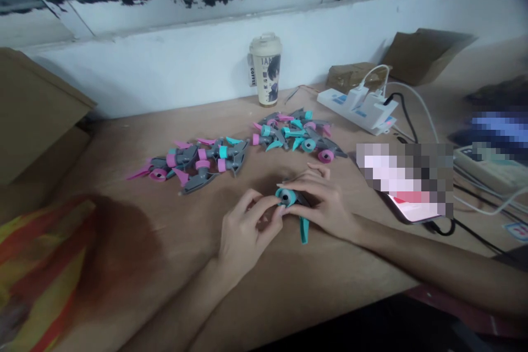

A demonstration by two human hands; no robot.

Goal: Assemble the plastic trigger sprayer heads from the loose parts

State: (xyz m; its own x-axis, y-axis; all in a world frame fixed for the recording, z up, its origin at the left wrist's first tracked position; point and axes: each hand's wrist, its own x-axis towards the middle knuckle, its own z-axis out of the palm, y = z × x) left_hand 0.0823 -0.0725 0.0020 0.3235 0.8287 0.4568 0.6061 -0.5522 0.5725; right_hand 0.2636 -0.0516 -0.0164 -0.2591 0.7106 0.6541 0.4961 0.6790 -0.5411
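A grey trigger spray head with a teal collar (291, 196) and a teal trigger lever is held low over the table, the open end of its collar facing me. My right hand (319, 198) is closed round its grey body from the right, with the lever sticking out below. At the collar's left rim, my left hand (249, 225) pinches with thumb and forefinger; whether a small part sits between those fingertips is hidden. Beyond my hands lie two loose groups of grey spray heads with pink and teal parts, a left group (202, 164) and a right group (307, 131).
A lidded coffee cup (267, 71) stands against the wall. To the right are a white power strip (355, 107) with cables and a plugged-in phone (416, 212). Cardboard boxes (37, 110) stand at left and back right. A red and yellow bag (45, 264) lies near left.
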